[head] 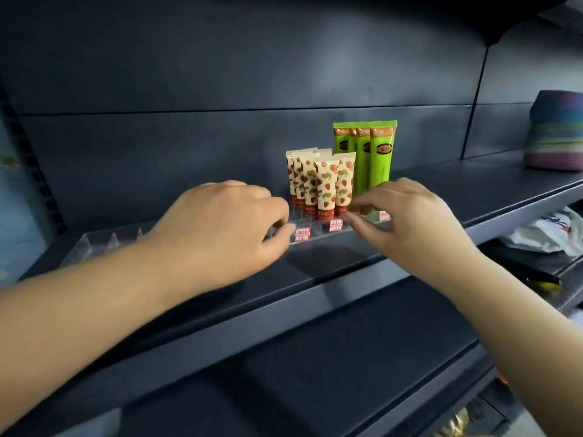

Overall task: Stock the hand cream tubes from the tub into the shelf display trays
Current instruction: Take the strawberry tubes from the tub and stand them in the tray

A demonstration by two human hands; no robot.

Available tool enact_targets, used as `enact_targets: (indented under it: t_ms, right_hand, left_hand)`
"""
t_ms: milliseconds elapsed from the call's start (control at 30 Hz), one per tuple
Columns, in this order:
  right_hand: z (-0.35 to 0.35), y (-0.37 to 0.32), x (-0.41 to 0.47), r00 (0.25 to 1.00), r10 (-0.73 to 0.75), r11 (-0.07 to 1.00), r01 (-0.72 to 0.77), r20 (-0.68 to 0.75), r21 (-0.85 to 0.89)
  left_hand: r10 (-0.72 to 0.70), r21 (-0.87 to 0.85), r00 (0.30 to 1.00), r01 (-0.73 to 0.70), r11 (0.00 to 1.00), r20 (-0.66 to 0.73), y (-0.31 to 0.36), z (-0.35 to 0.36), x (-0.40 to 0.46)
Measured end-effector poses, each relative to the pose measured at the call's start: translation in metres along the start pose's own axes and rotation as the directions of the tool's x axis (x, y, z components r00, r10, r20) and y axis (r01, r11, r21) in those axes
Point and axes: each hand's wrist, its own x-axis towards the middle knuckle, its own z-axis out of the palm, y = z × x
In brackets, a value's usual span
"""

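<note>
A clear acrylic display tray [310,236] sits on the dark shelf [441,187]. Several strawberry-print cream tubes [325,187] stand upright in it, with three taller green tubes [380,156] behind them on the right. My left hand [220,228] grips the tray's left front part with curled fingers. My right hand [407,216] pinches the tray's right front edge between thumb and fingers. A second clear tray [94,242] lies to the left, partly hidden by my left forearm. The tub is out of view.
A striped purple and green stack [556,130] stands on the shelf at the far right. White plastic bags [549,231] lie on the lower shelf at the right. Another dark shelf [315,357] runs below.
</note>
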Motion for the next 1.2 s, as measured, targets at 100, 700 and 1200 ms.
enact_targets:
  t_ms: [100,700,1200]
  right_hand:
    - [-0.006,-0.017,-0.028,0.999,0.045,0.998,-0.045,0.02,0.038]
    - [-0.06,-0.11,-0.173,0.871,0.448,0.889,-0.409,0.204,-0.206]
    - [-0.101,-0.042,-0.321,0.451,0.826,0.56,-0.726,0.339,-0.4]
  left_hand:
    - [0.015,-0.049,0.999,-0.017,0.999,-0.038,0.015,0.0,-0.023]
    - [0.031,-0.619,0.999,-0.005,0.785,0.03,0.087,0.021,-0.138]
    - [0.261,-0.749,0.854,0.203,0.631,0.451,0.225,0.107,-0.119]
